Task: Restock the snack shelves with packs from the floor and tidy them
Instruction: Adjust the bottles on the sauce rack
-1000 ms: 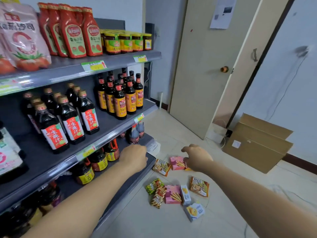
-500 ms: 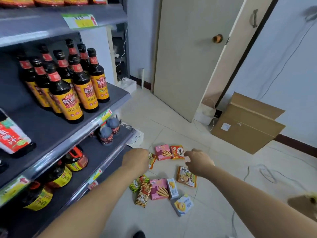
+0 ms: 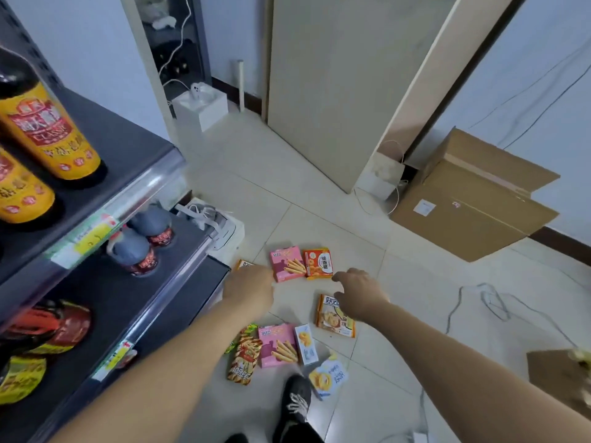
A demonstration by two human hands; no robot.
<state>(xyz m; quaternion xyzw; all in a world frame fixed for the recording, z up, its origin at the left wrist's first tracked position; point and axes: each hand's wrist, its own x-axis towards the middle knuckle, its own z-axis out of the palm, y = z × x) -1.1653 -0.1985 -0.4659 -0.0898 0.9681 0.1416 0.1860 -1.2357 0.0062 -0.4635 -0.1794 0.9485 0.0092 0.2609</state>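
Pale tile floor (image 3: 415,282), carrying loose stock just beside the shelf unit; none of it is on a shelf.

Far group: pink stick-biscuit box (image 3: 287,263), flat, touching an orange box (image 3: 318,263) on its right. An orange pack (image 3: 244,264) to its left is mostly hidden behind the left hand.

Middle: orange-and-cream pack (image 3: 335,321), flat, its upper part covered by the right hand.

Near group, edge to edge: green pouch (image 3: 236,342), brown striped pouch (image 3: 243,359), second pink box (image 3: 277,345), narrow pale-blue box (image 3: 306,343). A blue-and-white pack (image 3: 327,377) lies just beside a black laced shoe (image 3: 295,401).

Left hand (image 3: 249,289): back of hand upward, out over the shelf's front corner. The fingers are out of sight, so its grip cannot be told.

Right hand (image 3: 361,294): over the floor, fingers loosely bent downward, thumb pointing left; the grip is slack, with nothing in it.

Dark grey shelves (image 3: 105,298): yellow-labelled dark bottles (image 3: 48,132) above, grey-capped jars (image 3: 137,251) below.

Flattened cardboard carton (image 3: 473,199) leans at the wall, well apart from the packs.
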